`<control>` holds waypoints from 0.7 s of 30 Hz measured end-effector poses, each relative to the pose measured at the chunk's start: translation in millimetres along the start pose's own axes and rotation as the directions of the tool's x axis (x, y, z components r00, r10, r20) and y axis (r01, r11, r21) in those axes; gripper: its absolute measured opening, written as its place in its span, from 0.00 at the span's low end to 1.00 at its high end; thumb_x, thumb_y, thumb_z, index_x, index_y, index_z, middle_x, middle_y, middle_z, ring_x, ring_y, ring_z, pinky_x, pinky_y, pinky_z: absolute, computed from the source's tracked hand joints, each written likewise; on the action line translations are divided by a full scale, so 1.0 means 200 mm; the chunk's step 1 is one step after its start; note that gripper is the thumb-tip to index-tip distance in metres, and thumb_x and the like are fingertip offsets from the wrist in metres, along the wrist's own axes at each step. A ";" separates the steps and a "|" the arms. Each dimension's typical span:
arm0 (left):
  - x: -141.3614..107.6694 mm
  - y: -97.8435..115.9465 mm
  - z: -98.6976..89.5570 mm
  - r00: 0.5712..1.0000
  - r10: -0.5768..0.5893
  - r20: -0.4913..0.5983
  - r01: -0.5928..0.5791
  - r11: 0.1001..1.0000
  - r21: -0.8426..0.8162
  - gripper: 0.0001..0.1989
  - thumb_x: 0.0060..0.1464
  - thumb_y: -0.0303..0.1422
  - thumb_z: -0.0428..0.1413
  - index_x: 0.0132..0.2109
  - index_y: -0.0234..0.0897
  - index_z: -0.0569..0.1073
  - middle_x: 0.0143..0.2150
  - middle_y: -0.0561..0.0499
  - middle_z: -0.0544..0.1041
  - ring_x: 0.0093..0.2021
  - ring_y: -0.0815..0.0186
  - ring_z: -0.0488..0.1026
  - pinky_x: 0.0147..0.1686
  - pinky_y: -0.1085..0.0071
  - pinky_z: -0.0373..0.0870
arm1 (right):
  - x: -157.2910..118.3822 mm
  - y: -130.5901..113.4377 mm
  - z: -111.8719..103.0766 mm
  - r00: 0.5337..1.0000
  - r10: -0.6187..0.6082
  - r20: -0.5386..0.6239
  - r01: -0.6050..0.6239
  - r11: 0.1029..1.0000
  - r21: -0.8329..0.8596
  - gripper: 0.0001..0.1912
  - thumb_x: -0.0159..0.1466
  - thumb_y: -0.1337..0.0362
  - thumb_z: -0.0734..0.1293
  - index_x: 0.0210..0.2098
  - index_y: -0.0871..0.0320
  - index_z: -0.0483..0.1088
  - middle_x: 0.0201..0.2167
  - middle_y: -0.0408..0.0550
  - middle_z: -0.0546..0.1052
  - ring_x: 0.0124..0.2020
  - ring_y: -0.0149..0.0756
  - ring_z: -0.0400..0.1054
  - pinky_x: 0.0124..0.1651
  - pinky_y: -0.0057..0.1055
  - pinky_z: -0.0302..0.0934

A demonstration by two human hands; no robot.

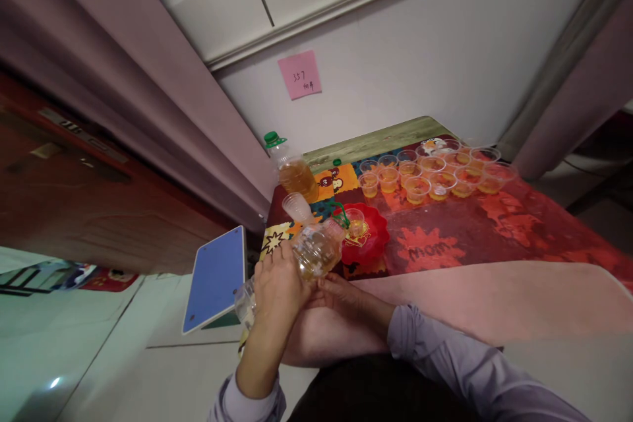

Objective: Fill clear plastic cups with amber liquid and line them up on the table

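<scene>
A clear plastic bottle [316,249] with some yellowish liquid lies tilted nearly flat, its neck pointing right over a red scalloped plate [376,237]. My left hand [279,280] is wrapped round the bottle's body from above. Beneath the bottle, my right hand [339,293] touches its underside with fingers bent. A small clear cup [355,223] with a little liquid stands on the plate at the bottle's mouth, where a green handle [340,212] hangs. Just behind the bottle, a stack of clear cups [297,208] leans over.
Several clear cups [418,191] of orange-yellow liquid stand in rows at the back right. A large green-capped bottle [298,178] stands at the back left, near a loose green cap [337,162]. A blue board [216,277] is left of the table.
</scene>
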State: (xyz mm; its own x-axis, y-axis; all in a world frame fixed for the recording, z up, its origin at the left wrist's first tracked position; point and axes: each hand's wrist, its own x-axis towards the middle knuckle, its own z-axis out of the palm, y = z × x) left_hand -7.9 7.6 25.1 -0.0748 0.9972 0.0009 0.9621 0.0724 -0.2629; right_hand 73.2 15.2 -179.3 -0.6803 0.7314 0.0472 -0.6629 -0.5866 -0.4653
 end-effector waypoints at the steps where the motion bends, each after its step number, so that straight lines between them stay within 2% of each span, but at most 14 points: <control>1: 0.00 0.00 0.00 1.000 0.004 -0.006 -0.004 1.000 -0.001 0.31 0.54 0.40 0.67 0.61 0.29 0.72 0.55 0.31 0.81 0.56 0.41 0.78 0.55 0.53 0.70 | 0.00 0.00 0.00 1.000 -0.002 0.005 0.002 1.000 0.000 0.30 0.60 0.46 0.82 0.54 0.56 0.79 0.44 0.51 0.86 0.45 0.42 0.81 0.61 0.48 0.70; 9: 0.00 0.01 -0.01 1.000 -0.004 0.009 0.004 1.000 -0.016 0.37 0.53 0.41 0.69 0.64 0.25 0.70 0.56 0.30 0.81 0.57 0.41 0.78 0.56 0.52 0.70 | 0.01 0.02 -0.02 1.000 -0.002 -0.006 0.002 1.000 0.003 0.29 0.61 0.47 0.82 0.54 0.57 0.79 0.43 0.50 0.85 0.43 0.42 0.81 0.59 0.48 0.71; 21: 0.01 0.01 -0.01 1.000 -0.005 0.004 0.005 1.000 -0.027 0.38 0.53 0.41 0.68 0.65 0.25 0.69 0.56 0.30 0.82 0.57 0.41 0.78 0.56 0.53 0.69 | 0.00 -0.02 0.02 0.999 0.019 -0.025 -0.019 1.000 0.012 0.28 0.58 0.48 0.83 0.51 0.56 0.80 0.42 0.49 0.85 0.44 0.42 0.80 0.59 0.47 0.70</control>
State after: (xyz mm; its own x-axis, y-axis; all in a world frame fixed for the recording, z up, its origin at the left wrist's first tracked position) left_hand -5.9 8.9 26.5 -0.0805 0.9967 -0.0021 0.9683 0.0777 -0.2373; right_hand 74.7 15.8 -174.8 -0.6846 0.7288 0.0159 -0.6538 -0.6043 -0.4553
